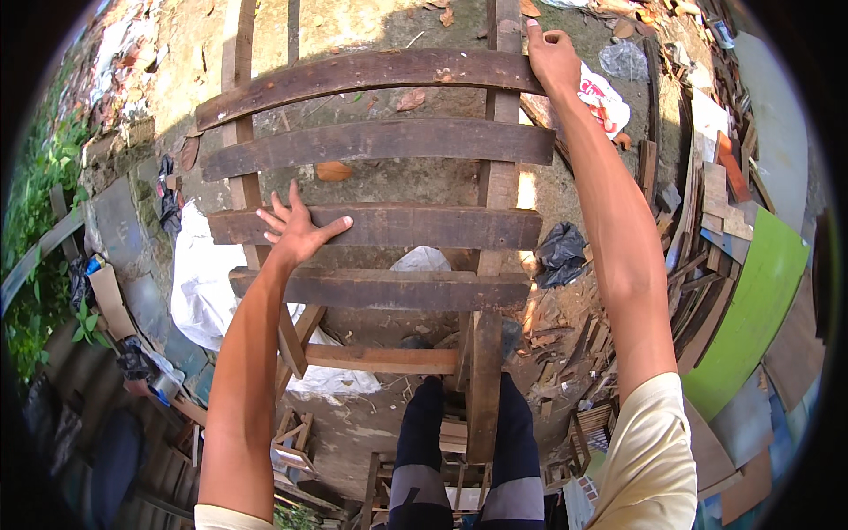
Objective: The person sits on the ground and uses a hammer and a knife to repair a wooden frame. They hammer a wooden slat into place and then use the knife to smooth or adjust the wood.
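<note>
A wooden frame with several dark cross slats lies before me, its slats resting across two long rails. My left hand (299,231) is open, fingers spread, with its palm and thumb against the left part of a middle slat (424,226). At the far right, my right hand (555,64) is closed at the right end of the farthest slat (371,72), beside the right rail (503,106); its fingertips are partly hidden. Between these two slats lies another slat (380,146). A nearer slat (380,290) and a lighter crossbar (380,359) sit closer to my legs.
White sacking (201,287) lies left of the frame. On the right are a black plastic bag (561,254), a white bag with red print (604,102), stacked scrap wood and a green board (751,309). Dry leaves litter the ground. Small wooden pieces (294,440) stand near my legs.
</note>
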Available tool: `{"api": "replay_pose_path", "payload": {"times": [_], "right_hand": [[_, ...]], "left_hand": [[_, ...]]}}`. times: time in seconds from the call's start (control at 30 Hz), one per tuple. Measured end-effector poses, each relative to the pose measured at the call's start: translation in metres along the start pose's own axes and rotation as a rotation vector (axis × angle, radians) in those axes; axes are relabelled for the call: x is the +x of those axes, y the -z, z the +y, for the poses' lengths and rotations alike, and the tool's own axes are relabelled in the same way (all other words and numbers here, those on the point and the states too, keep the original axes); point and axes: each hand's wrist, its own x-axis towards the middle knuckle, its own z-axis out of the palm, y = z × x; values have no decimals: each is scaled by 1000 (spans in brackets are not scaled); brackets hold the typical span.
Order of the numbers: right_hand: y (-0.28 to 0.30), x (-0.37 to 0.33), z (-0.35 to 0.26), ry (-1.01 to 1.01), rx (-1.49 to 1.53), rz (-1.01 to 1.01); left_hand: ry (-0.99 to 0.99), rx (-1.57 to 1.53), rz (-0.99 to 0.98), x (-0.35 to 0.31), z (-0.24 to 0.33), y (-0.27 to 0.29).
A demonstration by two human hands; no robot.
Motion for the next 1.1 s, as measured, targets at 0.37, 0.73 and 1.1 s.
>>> {"api": "replay_pose_path", "payload": {"times": [0.37,0.73,1.1], "right_hand": [[-19,35,66,-125,409,-202],[-13,39,73,-87,133,38],[-2,-51,31,-218,581,-194]], "left_hand": [[-8,-1,13,2,-1,-2],[-24,-37,57,6,5,-4],[0,14,43,0,-9,-4]]}}
